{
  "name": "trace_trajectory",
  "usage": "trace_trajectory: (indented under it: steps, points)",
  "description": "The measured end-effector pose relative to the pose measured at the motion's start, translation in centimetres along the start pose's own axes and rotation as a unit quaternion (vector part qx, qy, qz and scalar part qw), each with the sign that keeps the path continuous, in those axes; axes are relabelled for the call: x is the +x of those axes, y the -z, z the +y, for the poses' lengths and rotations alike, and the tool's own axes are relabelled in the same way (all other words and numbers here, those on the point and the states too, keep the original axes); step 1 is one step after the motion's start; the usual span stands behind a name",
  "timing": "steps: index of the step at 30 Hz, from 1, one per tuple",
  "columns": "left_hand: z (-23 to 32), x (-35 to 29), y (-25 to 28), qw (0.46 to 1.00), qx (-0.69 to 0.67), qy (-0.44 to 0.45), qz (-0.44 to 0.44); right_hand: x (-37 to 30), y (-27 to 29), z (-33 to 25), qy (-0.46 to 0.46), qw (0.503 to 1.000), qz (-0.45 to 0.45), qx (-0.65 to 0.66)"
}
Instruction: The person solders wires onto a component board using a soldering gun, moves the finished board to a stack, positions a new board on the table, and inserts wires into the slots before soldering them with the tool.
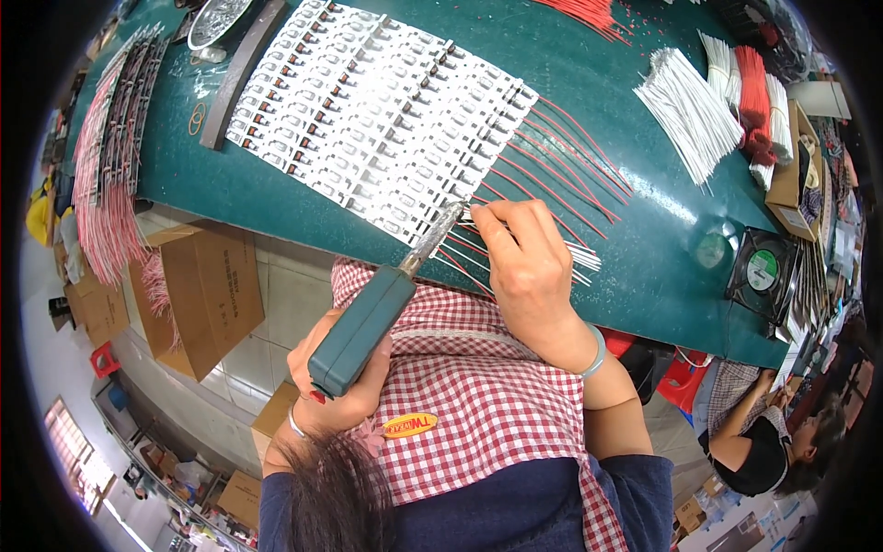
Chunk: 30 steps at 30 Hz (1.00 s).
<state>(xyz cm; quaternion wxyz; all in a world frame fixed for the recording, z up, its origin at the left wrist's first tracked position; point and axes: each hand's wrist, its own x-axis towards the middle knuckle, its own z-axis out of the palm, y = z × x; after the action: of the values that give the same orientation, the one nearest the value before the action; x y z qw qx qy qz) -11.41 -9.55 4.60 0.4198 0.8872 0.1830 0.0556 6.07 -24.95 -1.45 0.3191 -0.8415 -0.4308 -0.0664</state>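
Observation:
My left hand [363, 391] is wrapped round a soldering gun [363, 331] with a dark green body. Its metal barrel slants up to the near right edge of a white circuit board panel [368, 120], which carries rows of small parts. Close to that tip, my right hand [529, 262] has thumb and forefinger pinched on a thin wire; its held end is mostly hidden by the fingers. Red wires [570, 170] fan out from the panel's right edge across the table. Several white wires [581, 259] stick out beyond my right hand.
A dark bar [241, 78] lies along the panel's left side. White cut wires [688, 115] and red bundles [752, 97] sit at the far right, above a small fan [762, 270]. Wired boards [115, 129] hang over the left edge near a cardboard box [207, 294]. Another person [759, 432] sits at right.

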Motion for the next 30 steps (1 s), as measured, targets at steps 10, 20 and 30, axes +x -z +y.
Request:
trace_trajectory:
  steps: [10,20,30]
  points:
    - [0.2,-0.3,0.3,1.0,0.002,-0.017,0.008,0.0,0.0,0.0,0.0,1.0,0.003,-0.002]
    - [0.5,-0.9,0.4,0.982,-0.117,0.14,0.04,0.0,0.2,-0.2,-0.009,1.0,-0.009,0.004]
    - [-0.3,0.2,-0.4,0.998,-0.05,0.024,0.015,0.4,0.2,0.3,-0.02,1.0,0.018,0.004]
